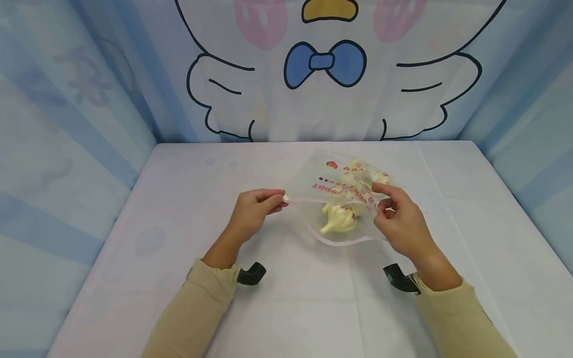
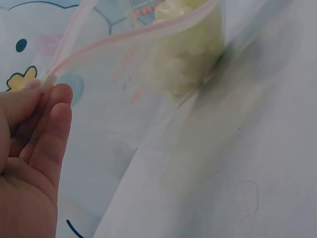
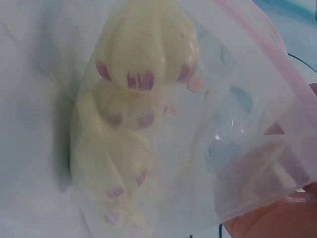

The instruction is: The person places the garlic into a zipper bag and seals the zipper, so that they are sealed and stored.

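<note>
A clear zip bag (image 1: 309, 171) with a pink-edged mouth and red printing is held over the table, its mouth towards me and spread apart. Several pale yellow garlic bulbs (image 1: 340, 219) with purple marks lie inside; the right wrist view shows the bulbs (image 3: 146, 44) stacked along one side through the plastic. My left hand (image 1: 255, 211) pinches the left corner of the mouth, at the white end of the zip strip (image 2: 129, 37), between thumb and fingers. At the other side, my right hand (image 1: 403, 221) grips the bag's right edge with curled fingers. Part of the contents is blurred by the plastic.
A white cloth covers the table (image 1: 179, 298). Behind it hangs a curtain (image 1: 327, 109) with a cartoon figure and blue bow tie, and blue patterned curtains flank both sides. Dark camera mounts (image 1: 251, 274) stick out at both sleeve cuffs.
</note>
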Demonstrator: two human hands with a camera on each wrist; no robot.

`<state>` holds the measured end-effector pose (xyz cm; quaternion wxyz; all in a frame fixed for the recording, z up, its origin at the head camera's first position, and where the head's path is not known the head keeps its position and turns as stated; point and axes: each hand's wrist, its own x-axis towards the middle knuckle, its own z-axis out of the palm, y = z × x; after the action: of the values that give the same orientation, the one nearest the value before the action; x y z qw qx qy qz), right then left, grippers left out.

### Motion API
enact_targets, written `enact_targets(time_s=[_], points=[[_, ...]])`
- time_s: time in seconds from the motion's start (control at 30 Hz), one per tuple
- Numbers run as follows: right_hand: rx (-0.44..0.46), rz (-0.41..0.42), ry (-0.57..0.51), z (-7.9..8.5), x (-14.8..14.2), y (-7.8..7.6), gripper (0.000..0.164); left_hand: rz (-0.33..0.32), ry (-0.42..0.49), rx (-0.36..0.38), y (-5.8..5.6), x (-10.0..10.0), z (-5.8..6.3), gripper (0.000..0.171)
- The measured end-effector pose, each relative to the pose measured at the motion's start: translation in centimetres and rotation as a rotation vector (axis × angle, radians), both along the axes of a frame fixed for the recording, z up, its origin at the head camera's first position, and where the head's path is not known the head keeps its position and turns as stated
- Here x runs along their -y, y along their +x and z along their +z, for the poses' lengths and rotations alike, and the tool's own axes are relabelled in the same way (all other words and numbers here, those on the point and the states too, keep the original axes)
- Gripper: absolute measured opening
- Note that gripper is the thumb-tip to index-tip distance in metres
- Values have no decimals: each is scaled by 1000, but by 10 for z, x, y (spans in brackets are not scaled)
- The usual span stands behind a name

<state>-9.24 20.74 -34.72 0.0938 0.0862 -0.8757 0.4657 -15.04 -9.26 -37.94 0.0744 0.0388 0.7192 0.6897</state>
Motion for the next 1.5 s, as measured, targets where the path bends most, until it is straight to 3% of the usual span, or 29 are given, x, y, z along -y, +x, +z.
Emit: enact_targets(time_s=[0.2, 0.37, 0.53, 0.67, 0.77, 0.93, 1.3, 1.5], points=[[-24, 45, 80, 7, 8, 3, 57, 13, -22, 8, 3, -5, 1, 22], [-149, 43, 134, 21, 24, 9, 57, 5, -46, 2, 5, -9, 2, 17], [-390, 89, 203, 33, 43, 12, 52, -13, -77, -24, 8, -11, 3, 14], [-636, 223, 274, 33, 59, 5, 46, -25, -99, -53, 11, -13, 5, 14], [-738, 306, 324, 28, 70, -3, 43, -30, -118, -72, 13, -14, 5, 14], [-712, 342, 385, 15, 85, -13, 42, -45, -121, -96, 14, -15, 3, 15], [-559, 248, 424, -5, 90, -17, 37, -44, -61, -98, 17, -19, 4, 20], [-594, 215, 431, -11, 94, -19, 26, -49, -24, -88, 16, -21, 3, 17]])
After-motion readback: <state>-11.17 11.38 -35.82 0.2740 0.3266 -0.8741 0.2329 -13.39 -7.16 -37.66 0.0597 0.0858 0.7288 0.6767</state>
